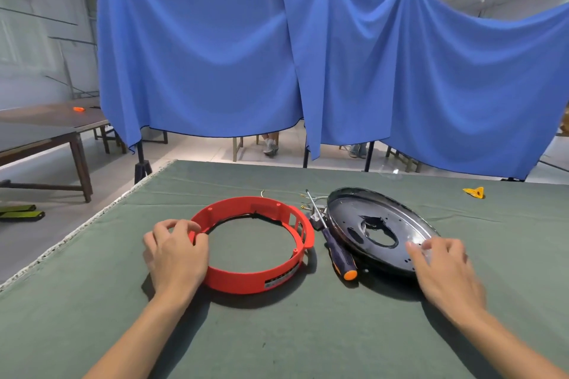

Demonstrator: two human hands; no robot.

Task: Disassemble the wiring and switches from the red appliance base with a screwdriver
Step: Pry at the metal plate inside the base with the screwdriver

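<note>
A red plastic ring base (258, 278) lies mid-surface, left hand (175, 255) fingers curled gripping its rim, beside a screwdriver (337, 251) and dark metal pan (378, 228) under the blurred, loosely spread right hand (443, 274); green cloth surface (308, 338).

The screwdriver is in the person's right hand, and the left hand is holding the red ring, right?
Not quite. In the head view the screwdriver lies on the green cloth between the red ring and the black plate; the right hand touches the plate's rim. The left hand does hold the ring.
</note>
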